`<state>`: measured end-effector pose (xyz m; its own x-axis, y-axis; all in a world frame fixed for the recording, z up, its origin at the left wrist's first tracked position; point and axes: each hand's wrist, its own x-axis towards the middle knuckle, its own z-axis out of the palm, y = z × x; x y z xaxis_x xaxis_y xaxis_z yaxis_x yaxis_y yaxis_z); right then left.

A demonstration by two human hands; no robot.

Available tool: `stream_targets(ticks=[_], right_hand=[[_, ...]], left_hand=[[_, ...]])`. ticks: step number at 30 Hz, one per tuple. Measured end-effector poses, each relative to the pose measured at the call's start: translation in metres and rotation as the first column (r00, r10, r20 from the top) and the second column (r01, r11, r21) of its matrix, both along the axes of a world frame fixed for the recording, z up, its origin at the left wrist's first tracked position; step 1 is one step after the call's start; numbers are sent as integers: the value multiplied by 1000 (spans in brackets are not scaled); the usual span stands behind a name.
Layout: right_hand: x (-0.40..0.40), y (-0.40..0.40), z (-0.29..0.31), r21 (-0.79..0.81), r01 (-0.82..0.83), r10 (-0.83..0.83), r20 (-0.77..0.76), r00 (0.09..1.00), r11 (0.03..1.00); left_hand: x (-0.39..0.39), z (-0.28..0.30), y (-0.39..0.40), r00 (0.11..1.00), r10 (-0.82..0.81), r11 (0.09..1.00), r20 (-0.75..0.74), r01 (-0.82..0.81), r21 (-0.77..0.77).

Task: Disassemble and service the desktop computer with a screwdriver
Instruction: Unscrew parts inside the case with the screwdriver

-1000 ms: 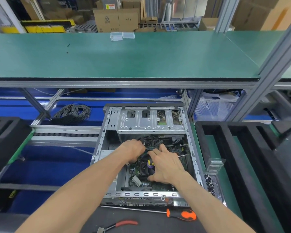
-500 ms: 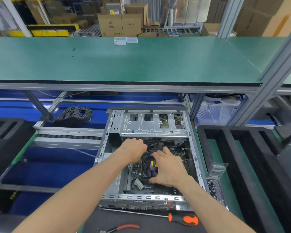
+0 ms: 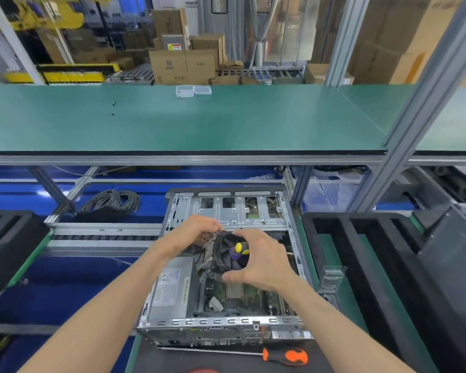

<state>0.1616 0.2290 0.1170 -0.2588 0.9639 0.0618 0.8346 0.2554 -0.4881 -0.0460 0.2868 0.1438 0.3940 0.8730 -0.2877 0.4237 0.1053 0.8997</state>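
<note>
— Where's the fan (image 3: pixel 228 254)?
— Lifted above the open computer case (image 3: pixel 226 323), tilted, face turned toward the camera. Black frame, purple hub, yellow sticker.
— Hands?
— Both clamped on it: left hand (image 3: pixel 197 232) gripping the upper left corner, right hand (image 3: pixel 264 261) curled round the right and lower edge.
— Screwdriver (image 3: pixel 285 356)?
— Lying flat on the table just in front of the case, long axis left to right, orange handle at the right, tip pointing left.
— Inside the case?
— Grey power supply (image 3: pixel 170 289) at the left, green board (image 3: pixel 234 290) under the fan.

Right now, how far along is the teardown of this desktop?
Done: the computer case is open with its side panel off. In hand: the left hand and right hand grip the cooler fan, tilted above the motherboard. Left: power supply and board are in place; screwdriver lies unused.
</note>
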Motion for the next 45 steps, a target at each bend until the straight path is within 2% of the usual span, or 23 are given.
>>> stream_targets(ticks=[6,9,11,14,17,23,31,39,42,45], right_hand=[[14,6,39,41,93,-84,-168,982,995],[32,10,55,25,156,-149,-180,972,987],[47,11,64,10,184,-178,-201,963,983],[73,11,75,-7,216,-211,-247,946,976],[103,10,82,-38,239,-240,-283,929,970],[168,9,82,-100,314,-329,-329,885,944],[246,6,56,-165,402,-434,-365,823,901],[296,25,-2,-296,506,-579,-267,770,810],[309,34,-22,-361,527,-627,-263,734,769],[318,39,-41,-420,540,-668,-269,694,729]], left_hand=[[9,25,-1,938,-162,980,306,190,-63],[22,39,2,917,-232,968,326,251,-17],[36,48,4,944,-272,962,185,260,86],[67,58,8,968,-247,931,-45,250,264],[104,66,16,964,-232,902,-128,262,343],[179,68,34,938,-266,852,-223,337,400],[273,37,53,910,-307,839,-278,396,373],[336,-27,72,886,-261,859,-383,395,327],[354,-52,83,837,-240,856,-493,422,299],[367,-77,92,731,-234,837,-641,487,250]])
